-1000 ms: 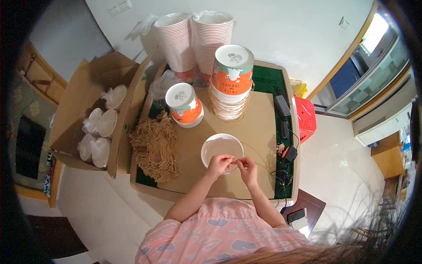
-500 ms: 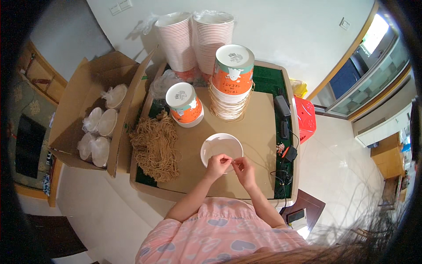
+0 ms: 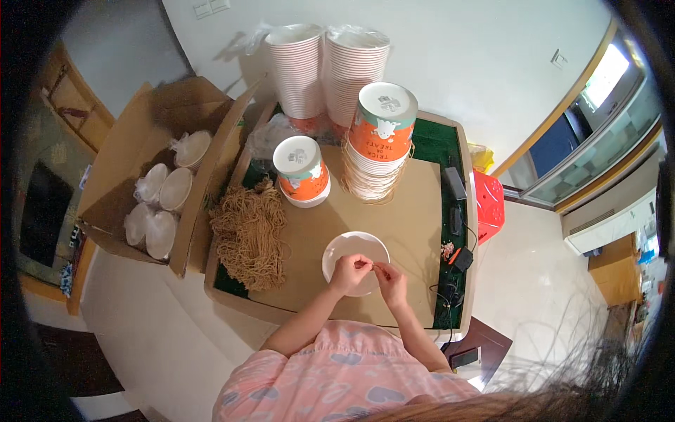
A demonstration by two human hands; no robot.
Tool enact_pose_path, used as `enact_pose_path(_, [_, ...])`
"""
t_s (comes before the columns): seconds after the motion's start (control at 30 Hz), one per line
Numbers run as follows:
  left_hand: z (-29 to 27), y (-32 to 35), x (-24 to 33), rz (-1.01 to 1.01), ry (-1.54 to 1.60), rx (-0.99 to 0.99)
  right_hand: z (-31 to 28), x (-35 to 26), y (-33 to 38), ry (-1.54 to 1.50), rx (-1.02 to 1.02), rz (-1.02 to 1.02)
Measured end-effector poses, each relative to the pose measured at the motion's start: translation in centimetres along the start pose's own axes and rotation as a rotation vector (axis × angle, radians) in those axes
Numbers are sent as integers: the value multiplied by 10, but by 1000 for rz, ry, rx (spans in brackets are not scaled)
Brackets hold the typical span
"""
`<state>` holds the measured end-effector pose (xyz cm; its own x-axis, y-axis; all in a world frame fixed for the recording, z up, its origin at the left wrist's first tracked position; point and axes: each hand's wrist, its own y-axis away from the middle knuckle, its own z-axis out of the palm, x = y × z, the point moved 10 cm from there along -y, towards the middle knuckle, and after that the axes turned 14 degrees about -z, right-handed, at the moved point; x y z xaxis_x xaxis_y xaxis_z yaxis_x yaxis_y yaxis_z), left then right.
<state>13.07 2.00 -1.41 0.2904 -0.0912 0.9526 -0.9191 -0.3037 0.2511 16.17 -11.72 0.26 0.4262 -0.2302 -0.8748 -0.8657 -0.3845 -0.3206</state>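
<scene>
In front of me a white paper bucket (image 3: 348, 246) stands mouth up on the brown board (image 3: 309, 281). My left hand (image 3: 349, 274) is over its near part, thumb and fingers closed in a pinch. Beside it my right hand (image 3: 391, 283) pinches too, at the right side of the rim. The fingertips nearly meet; what is between them is too small to make out. To the left lies a heap of tan twine cords (image 3: 249, 235). Beyond the bucket, an orange printed stack of upturned buckets (image 3: 380, 137) has cord loops around it; a shorter upturned stack (image 3: 301, 172) is left of it.
Two tall stacks of nested buckets (image 3: 295, 77) in clear plastic stand against the wall. An open cardboard box (image 3: 130, 133) at left holds several wrapped white buckets. Black adapters and cables (image 3: 460, 260) lie along the table's right edge. A red stool (image 3: 490, 204) stands beyond it.
The view has shifted, so the table things sit slightly lower in it. Both hands stay pinched at the bucket, their fingertips still close together.
</scene>
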Motion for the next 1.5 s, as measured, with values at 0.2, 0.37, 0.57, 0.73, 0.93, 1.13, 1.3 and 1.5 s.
enact_pose_path(0.2, [-11,10,23,71,-214,181,3,2,1,28,-58,18])
enact_pose_path(0.37, [-14,9,24,105,-266,278,0,-7,-2,110,-22,-99])
enact_pose_path(0.57, [-13,7,24,134,-189,160,-2,-12,-6,65,-79,32])
enact_pose_path(0.73, [-7,17,47,147,-89,42,-20,-30,-14,101,-55,-3])
enact_pose_path(0.93, [1,31,73,140,-252,-70,-29,-61,-17,28,-102,-331])
enact_pose_path(1.13, [-2,44,91,161,-150,-73,-31,-44,-6,75,-65,-375])
enact_pose_path(1.3, [-3,48,102,205,-39,-107,-35,-2,2,74,-71,-211])
enact_pose_path(1.5, [1,44,94,145,-32,-152,-35,-74,-20,116,-62,-322])
